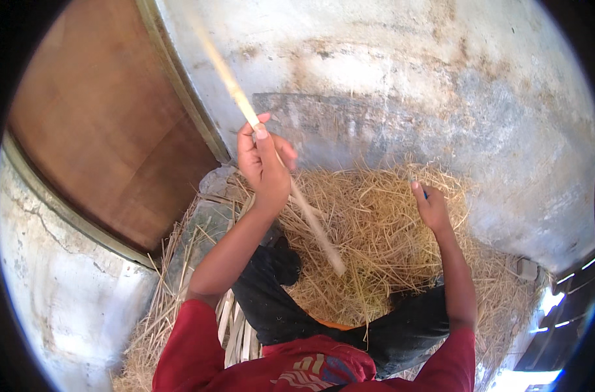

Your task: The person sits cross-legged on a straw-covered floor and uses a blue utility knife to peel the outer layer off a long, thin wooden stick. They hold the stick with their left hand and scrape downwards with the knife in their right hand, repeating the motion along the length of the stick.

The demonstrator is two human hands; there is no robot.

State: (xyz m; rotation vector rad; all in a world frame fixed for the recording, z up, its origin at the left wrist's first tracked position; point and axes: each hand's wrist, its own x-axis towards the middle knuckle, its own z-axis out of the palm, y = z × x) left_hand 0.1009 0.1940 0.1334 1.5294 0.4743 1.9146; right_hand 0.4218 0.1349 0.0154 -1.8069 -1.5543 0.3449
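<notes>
My left hand [266, 166] is raised in front of the wall, its thumb and fingers closed on a long pale bamboo strip [232, 85]. The strip slants from the upper left, past my wrist, down to a blurred lower end above the shavings. Lower and to the right, my right hand [433, 209] is closed round a small thing with a blue part [426, 194]. Most of that thing is hidden in the fist, so its kind cannot be told. The two hands are well apart.
Curly straw-coloured shavings [382, 228] cover the floor between and around my legs. More pale strips [235, 330] lie beside my left thigh. A stained plaster wall [389, 72] rises ahead, with a brown door [108, 124] at the left. A small grey block [527, 268] sits at the right.
</notes>
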